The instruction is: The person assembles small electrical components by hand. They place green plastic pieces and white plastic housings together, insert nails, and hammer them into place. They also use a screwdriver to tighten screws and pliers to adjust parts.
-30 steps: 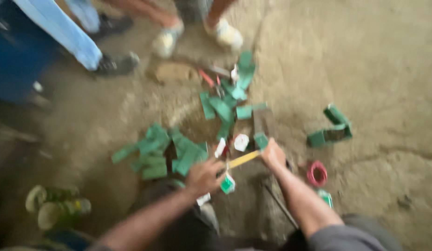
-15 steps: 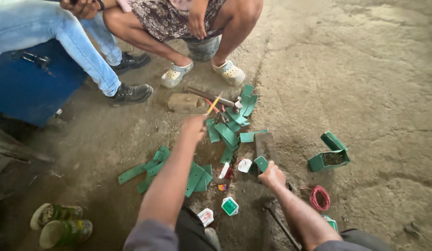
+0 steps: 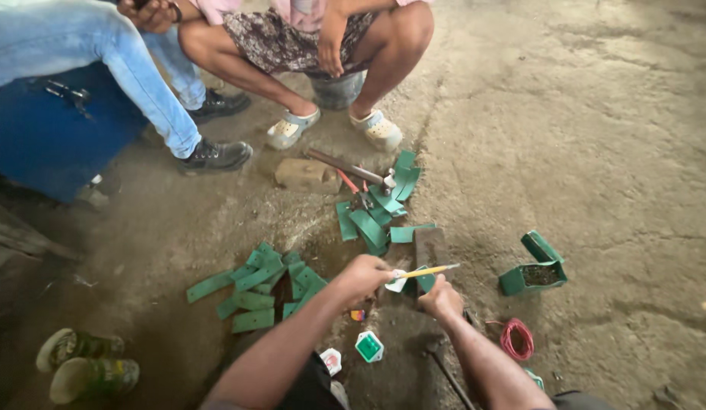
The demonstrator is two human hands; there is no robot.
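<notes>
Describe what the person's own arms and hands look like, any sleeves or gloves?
Both arms are bare along all that shows, with no sleeves in view. The left hand and right hand wear no gloves. No watch, ring or bracelet is visible on either.

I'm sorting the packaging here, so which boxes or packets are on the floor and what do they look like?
Open green box: right of the hands, lid up, dark bits inside.
Small square green-and-white packet: below the left hand.
Small white packet: beside it, red mark.
</notes>
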